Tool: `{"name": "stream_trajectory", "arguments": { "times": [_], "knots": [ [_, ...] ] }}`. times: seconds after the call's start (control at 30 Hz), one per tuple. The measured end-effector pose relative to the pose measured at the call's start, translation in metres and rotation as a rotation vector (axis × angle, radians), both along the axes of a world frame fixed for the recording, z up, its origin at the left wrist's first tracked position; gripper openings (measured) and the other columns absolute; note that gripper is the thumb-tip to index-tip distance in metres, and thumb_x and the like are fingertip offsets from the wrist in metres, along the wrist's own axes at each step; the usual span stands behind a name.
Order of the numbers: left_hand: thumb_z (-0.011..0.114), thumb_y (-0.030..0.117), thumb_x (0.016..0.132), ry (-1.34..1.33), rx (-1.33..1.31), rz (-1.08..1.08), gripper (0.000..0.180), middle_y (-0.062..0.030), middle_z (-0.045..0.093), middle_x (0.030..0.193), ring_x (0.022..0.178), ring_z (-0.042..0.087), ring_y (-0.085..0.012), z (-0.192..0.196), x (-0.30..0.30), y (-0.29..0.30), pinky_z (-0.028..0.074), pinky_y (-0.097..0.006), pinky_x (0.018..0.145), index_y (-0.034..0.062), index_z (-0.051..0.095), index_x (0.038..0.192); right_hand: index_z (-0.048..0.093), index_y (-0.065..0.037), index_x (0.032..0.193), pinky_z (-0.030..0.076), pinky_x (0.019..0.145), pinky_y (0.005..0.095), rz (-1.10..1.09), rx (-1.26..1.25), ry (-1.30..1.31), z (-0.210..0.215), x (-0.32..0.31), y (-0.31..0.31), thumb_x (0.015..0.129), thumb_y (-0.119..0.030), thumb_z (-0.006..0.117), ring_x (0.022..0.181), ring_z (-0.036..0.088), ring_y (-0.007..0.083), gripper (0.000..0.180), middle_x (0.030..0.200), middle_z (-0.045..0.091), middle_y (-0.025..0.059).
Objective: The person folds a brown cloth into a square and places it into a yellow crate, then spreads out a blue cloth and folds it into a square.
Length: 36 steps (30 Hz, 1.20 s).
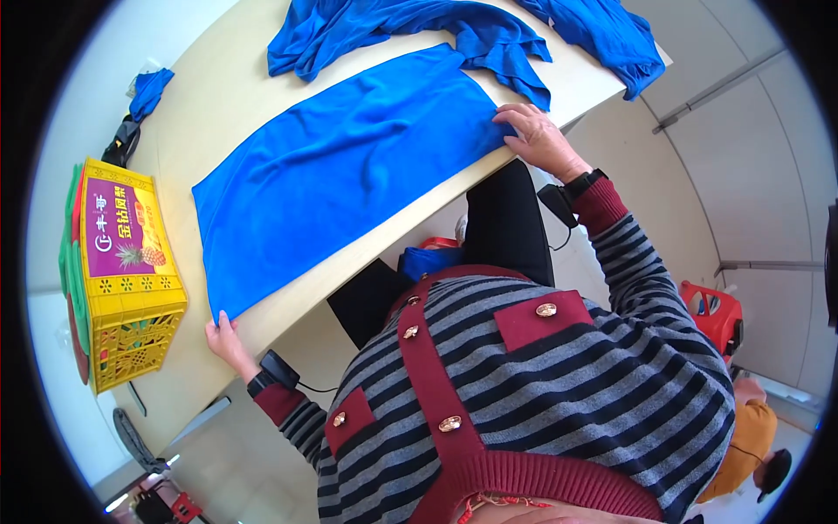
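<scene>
Matt cloth (340, 166), smooth tabletop (201, 122), plastic crate (140, 304)

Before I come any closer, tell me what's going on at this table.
A person in a striped top has a blue cloth spread on the table, with the left hand at its near left corner and the right hand at its near right corner. The cloth lies mostly flat, with a few soft wrinkles. More blue fabric lies bunched beyond it, and a yellow crate stands to the left.
</scene>
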<state>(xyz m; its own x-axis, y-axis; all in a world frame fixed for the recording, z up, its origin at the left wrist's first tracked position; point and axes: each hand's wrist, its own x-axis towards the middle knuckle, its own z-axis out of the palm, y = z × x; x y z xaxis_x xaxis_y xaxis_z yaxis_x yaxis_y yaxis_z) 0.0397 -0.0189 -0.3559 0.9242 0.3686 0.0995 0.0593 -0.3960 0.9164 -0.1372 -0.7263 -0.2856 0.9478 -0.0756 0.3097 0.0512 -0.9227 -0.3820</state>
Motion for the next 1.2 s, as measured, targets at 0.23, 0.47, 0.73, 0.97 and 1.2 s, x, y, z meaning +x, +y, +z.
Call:
{"name": "stream_trajectory", "arguments": {
  "times": [0.23,0.47,0.73,0.97,1.2],
  "knots": [
    [0.071,0.02,0.095,-0.043,-0.039,0.0,0.019,0.0016,0.057,0.073,0.061,0.053,-0.008,0.006,-0.01,-0.019,0.042,-0.022,0.057,0.0068,0.058,0.088,0.062,-0.005,0.121,0.049,0.093,0.0407,-0.307,-0.012,-0.012,-0.001,0.002,0.019,0.084,-0.011,0.068,0.105,0.062,0.032,0.038,0.104,0.067,0.0152],
    [0.071,0.016,0.095,-0.011,-0.057,0.002,0.017,-0.0001,0.058,0.08,0.065,0.054,-0.0089,0.008,-0.014,-0.017,0.044,-0.023,0.059,0.0044,0.059,0.095,0.062,-0.004,0.119,0.051,0.092,0.0454,-0.37,0.15,0.026,-0.002,0.003,0.037,0.083,-0.015,0.07,0.101,0.066,0.0376,0.038,0.099,0.07,0.0175],
    [0.07,0.02,0.095,0.017,-0.075,-0.005,0.018,-0.0006,0.058,0.078,0.065,0.054,-0.0087,0.02,-0.026,-0.027,0.042,-0.023,0.059,0.0049,0.059,0.093,0.062,-0.005,0.123,0.053,0.076,0.0373,-0.464,0.494,0.034,-0.001,-0.018,0.024,0.091,-0.017,0.064,0.077,0.065,0.0226,0.034,0.081,0.067,0.0044],
    [0.068,0.024,0.095,0.003,0.047,-0.105,0.025,-0.0043,0.058,0.083,0.074,0.053,-0.0138,0.03,-0.032,-0.054,0.043,-0.029,0.065,-0.0001,0.06,0.097,0.059,-0.008,0.131,0.053,0.084,0.0366,-0.688,0.915,0.549,-0.099,-0.168,-0.021,0.098,-0.033,0.058,0.092,0.064,0.0186,0.042,0.104,0.069,0.0039],
    [0.062,0.019,0.098,0.088,0.309,-0.163,0.027,-0.0091,0.057,0.088,0.079,0.052,-0.0185,0.035,-0.03,-0.047,0.044,-0.033,0.072,-0.0071,0.056,0.101,0.053,-0.008,0.143,0.049,0.098,0.0382,-0.506,0.973,1.063,-0.211,-0.291,0.032,0.098,-0.04,0.057,0.113,0.061,0.0209,0.056,0.132,0.063,0.0102]
  ]
}}
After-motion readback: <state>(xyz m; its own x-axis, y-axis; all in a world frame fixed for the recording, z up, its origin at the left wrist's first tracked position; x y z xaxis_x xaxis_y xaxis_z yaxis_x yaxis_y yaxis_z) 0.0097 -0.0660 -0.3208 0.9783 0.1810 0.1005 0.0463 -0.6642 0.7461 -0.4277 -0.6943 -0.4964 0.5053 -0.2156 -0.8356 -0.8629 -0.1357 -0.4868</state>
